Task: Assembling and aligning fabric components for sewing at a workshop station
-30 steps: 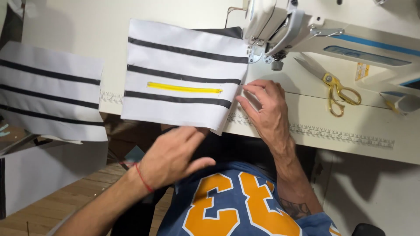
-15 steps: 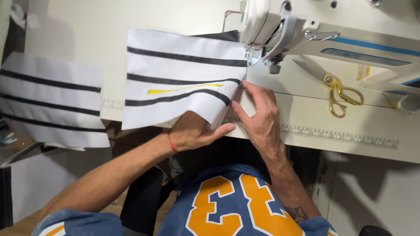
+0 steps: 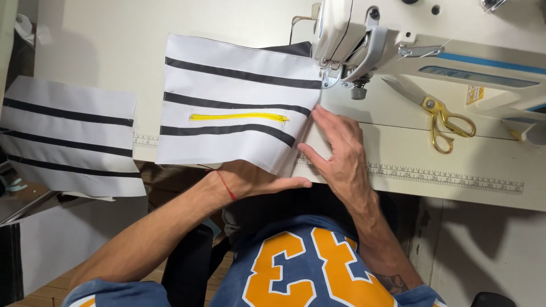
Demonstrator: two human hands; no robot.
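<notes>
At the table's (image 3: 91,34) front edge, the left hand (image 3: 256,179) reaches under the overhanging white panel with black stripes and a yellow zipper (image 3: 233,122), while the right hand (image 3: 338,153) lies flat and open on its right edge, just below the sewing machine's (image 3: 398,34) needle.

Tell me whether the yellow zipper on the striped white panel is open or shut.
Shut: the yellow zipper shows as one thin unbroken line, with no gap between its sides.
</notes>
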